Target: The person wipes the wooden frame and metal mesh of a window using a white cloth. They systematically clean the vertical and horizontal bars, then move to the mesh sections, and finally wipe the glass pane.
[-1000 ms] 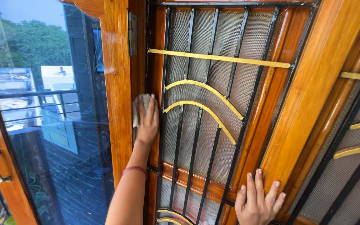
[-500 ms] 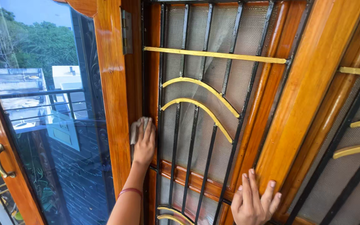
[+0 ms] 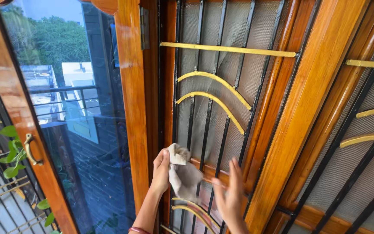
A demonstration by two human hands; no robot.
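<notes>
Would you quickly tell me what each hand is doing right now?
Left hand: closed on the grey cloth, gripping its top corner.
Right hand: open, fingers spread, blurred, holding nothing, beside the cloth.

Wooden door frame (image 3: 131,108) — black grille (image 3: 221,138) with mesh, 3 yellow bars fixed on.
</notes>
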